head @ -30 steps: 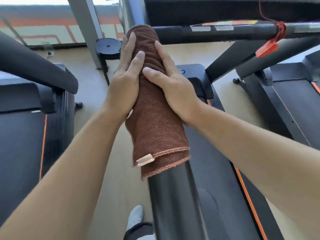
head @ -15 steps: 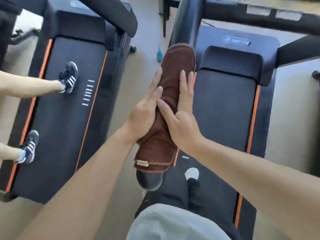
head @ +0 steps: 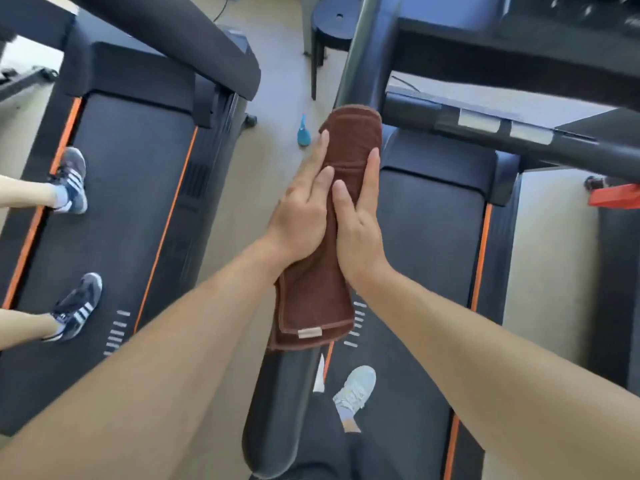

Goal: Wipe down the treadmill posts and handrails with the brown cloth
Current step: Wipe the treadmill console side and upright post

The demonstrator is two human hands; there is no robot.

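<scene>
The brown cloth [head: 349, 140] lies draped lengthwise over the treadmill's black left handrail [head: 277, 420], covering its upper stretch up to where the rail meets the grey post [head: 358, 53]. My left hand [head: 304, 209] presses on the cloth's left side with straight fingers. My right hand [head: 360, 220] presses on its right side, fingers straight and pointing up the rail. The thumbs nearly touch on top. The cloth's hem and beige label [head: 309, 332] hang toward me.
A black crossbar [head: 485, 128] with silver pads runs right of the cloth. Below is the treadmill belt [head: 426, 258] with my shoe [head: 356, 388]. Another person's feet [head: 71, 180] stand on the left treadmill. A blue bottle [head: 304, 131] and black stool [head: 334, 24] stand on the floor.
The view has tilted down from the console to the belts. Both hands keep pressing the cloth and have slid with it along the handrail toward me, then slightly back up.
</scene>
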